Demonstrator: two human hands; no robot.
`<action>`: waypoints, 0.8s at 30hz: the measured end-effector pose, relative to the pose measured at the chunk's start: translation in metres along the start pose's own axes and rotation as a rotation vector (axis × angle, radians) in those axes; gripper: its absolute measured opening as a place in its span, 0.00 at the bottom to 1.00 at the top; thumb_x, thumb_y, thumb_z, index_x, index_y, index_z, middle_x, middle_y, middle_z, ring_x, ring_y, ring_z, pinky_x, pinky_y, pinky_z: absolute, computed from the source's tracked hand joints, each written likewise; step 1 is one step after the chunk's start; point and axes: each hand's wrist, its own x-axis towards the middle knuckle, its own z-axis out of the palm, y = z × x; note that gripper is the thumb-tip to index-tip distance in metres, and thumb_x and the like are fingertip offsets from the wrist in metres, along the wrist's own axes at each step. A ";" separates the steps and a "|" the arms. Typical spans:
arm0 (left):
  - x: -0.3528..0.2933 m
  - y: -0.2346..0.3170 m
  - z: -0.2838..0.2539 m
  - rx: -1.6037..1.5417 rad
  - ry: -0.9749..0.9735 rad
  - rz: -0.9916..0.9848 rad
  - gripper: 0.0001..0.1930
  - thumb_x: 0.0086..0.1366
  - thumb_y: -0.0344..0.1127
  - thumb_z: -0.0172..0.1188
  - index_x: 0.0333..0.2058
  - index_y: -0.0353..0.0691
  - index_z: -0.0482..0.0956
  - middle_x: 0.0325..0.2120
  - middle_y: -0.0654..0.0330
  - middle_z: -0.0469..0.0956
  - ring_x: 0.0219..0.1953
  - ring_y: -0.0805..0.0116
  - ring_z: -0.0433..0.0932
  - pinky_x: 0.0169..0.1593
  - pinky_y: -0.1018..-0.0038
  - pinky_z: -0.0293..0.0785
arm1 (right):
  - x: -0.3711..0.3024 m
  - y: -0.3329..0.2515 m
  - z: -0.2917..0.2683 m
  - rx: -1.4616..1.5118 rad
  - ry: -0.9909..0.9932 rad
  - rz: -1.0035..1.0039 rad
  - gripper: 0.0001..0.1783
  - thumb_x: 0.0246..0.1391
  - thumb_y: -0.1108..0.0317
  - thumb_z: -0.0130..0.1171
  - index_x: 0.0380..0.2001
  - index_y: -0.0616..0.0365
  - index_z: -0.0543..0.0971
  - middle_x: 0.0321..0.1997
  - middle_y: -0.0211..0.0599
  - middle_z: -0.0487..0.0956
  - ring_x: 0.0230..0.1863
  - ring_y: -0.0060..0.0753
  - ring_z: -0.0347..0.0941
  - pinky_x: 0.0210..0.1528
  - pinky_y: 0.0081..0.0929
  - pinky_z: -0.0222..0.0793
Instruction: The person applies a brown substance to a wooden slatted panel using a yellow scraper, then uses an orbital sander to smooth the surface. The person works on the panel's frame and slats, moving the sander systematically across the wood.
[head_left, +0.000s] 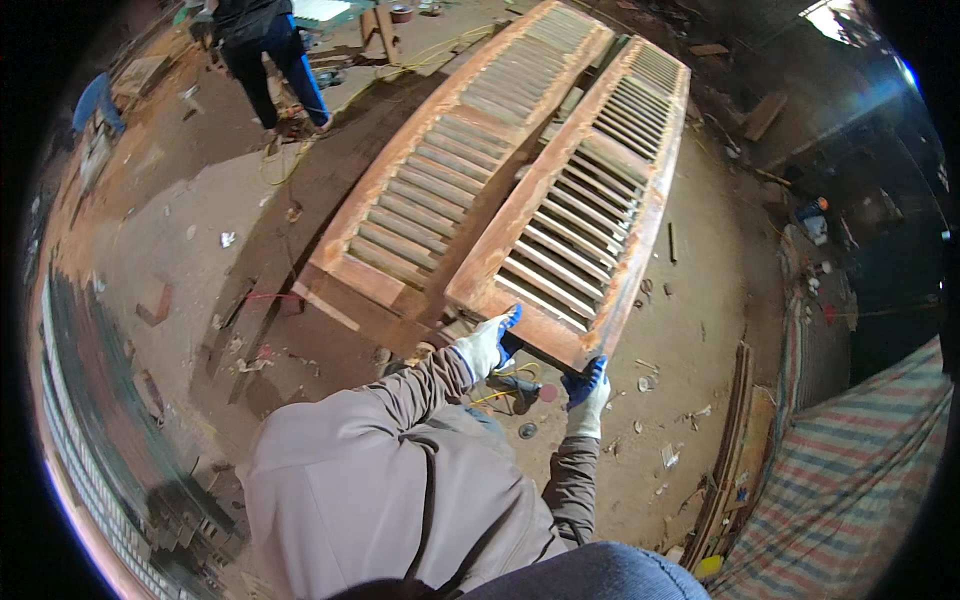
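A wooden louvered shutter (532, 325) slants away from me, its near end between my hands. My left hand (487, 343), in a white glove with blue-coated palm, closes on the left part of that end, thumb on top. At the near right corner my right hand (588, 392), gloved the same way, grips the edge with its fingers partly hidden. Alongside on the left lies a second louvered shutter (385, 288), its slats paler with dust. Below the near end, a yellow cord and a round reddish disc (547, 393) show on the ground.
Another person (272, 62) in dark trousers stands at the far left. A yellow cord (425, 55) runs behind the shutters. Long wooden strips (728, 440) and a striped sheet (850, 490) lie at right. Scraps litter the floor; a blue chair (98, 103) stands far left.
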 end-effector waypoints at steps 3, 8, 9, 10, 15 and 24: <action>-0.063 0.059 0.049 0.086 0.033 0.159 0.17 0.73 0.44 0.65 0.53 0.41 0.81 0.48 0.57 0.86 0.48 0.63 0.86 0.55 0.68 0.83 | -0.031 -0.018 0.056 -0.039 -0.092 -0.016 0.25 0.72 0.42 0.52 0.43 0.55 0.78 0.32 0.35 0.80 0.30 0.37 0.82 0.26 0.32 0.78; -0.098 0.164 0.029 0.211 0.159 0.427 0.14 0.71 0.44 0.67 0.47 0.41 0.84 0.42 0.57 0.87 0.44 0.64 0.86 0.51 0.67 0.84 | -0.050 0.012 0.164 0.090 -0.248 0.156 0.21 0.71 0.49 0.57 0.44 0.59 0.77 0.39 0.38 0.81 0.33 0.41 0.84 0.31 0.38 0.84; -0.092 0.200 -0.014 0.346 0.285 0.412 0.18 0.71 0.45 0.66 0.53 0.40 0.83 0.47 0.57 0.86 0.44 0.66 0.86 0.49 0.70 0.82 | -0.060 0.018 0.194 0.065 -0.299 0.198 0.21 0.70 0.49 0.59 0.42 0.59 0.77 0.38 0.38 0.80 0.34 0.41 0.84 0.31 0.38 0.84; -0.091 0.223 -0.031 0.363 0.183 0.487 0.22 0.71 0.48 0.65 0.56 0.39 0.82 0.49 0.58 0.85 0.43 0.67 0.84 0.48 0.72 0.78 | -0.055 0.035 0.207 0.079 -0.358 0.238 0.23 0.69 0.48 0.61 0.47 0.59 0.76 0.43 0.40 0.81 0.36 0.44 0.85 0.33 0.40 0.84; -0.098 0.304 -0.092 0.378 0.316 0.406 0.23 0.72 0.49 0.65 0.56 0.38 0.80 0.50 0.55 0.85 0.50 0.61 0.83 0.57 0.65 0.79 | -0.047 0.092 0.267 -0.009 -0.359 0.412 0.28 0.64 0.45 0.67 0.47 0.61 0.76 0.42 0.43 0.82 0.36 0.43 0.85 0.33 0.40 0.84; -0.183 0.346 0.037 1.565 0.805 0.719 0.24 0.72 0.59 0.63 0.30 0.41 0.81 0.20 0.64 0.79 0.20 0.74 0.77 0.24 0.72 0.74 | -0.030 0.030 0.233 -1.188 -0.821 -0.375 0.31 0.67 0.38 0.54 0.41 0.60 0.81 0.44 0.55 0.85 0.46 0.58 0.83 0.48 0.48 0.80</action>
